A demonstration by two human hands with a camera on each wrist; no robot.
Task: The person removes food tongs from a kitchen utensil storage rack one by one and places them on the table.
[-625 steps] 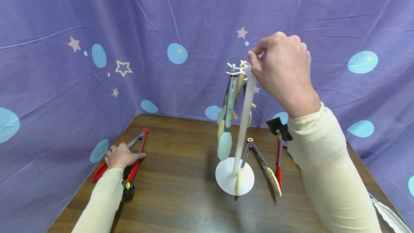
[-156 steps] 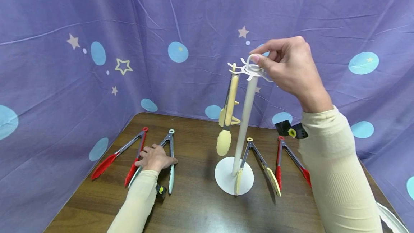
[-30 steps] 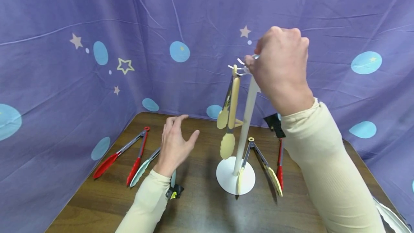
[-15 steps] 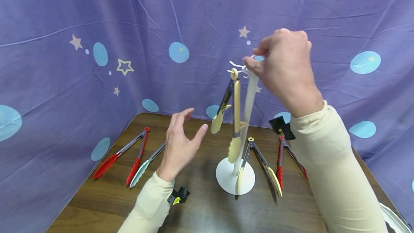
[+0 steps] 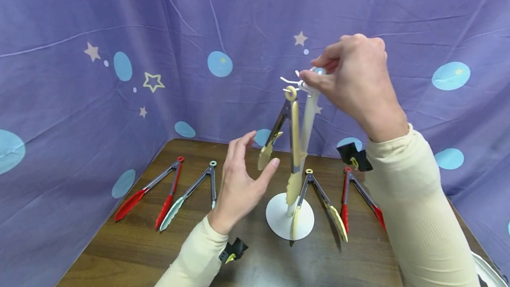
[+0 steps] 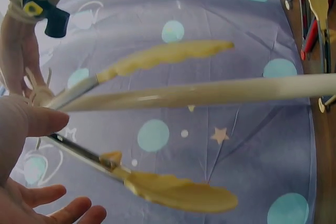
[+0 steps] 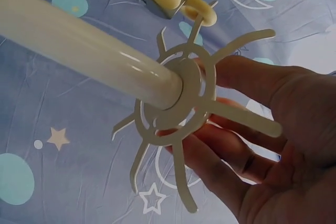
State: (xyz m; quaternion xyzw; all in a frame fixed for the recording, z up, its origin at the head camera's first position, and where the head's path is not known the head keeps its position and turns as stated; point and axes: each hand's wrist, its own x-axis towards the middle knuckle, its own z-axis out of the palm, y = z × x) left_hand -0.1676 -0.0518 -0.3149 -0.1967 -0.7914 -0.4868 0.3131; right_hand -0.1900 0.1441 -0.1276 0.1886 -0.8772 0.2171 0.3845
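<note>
One pair of yellow-tipped tongs (image 5: 295, 145) hangs spread by its ring from a hook of the white rotating stand (image 5: 307, 123). My right hand (image 5: 358, 83) pinches the hook ring (image 7: 212, 85) at the top of the stand. To the left of the hanging tongs, my left hand (image 5: 243, 180) reaches up with thumb and fingers apart. In the left wrist view its thumb overlaps the upper end of the tongs (image 6: 178, 192); whether it touches them I cannot tell. The other hooks in the right wrist view carry nothing.
Red tongs (image 5: 167, 207) and teal tongs (image 5: 173, 211) lie spread on the wooden table (image 5: 131, 251) at left. Another yellow pair (image 5: 334, 220) lies by the stand's round base (image 5: 275, 220), and a second red pair (image 5: 344, 207) at right. A white object (image 5: 486, 271) is at the right edge.
Teal tongs that hung on the stand earlier now lie on the table. In the last second my left hand moved right, off the teal tongs, while the hanging yellow tongs swung toward the front.
</note>
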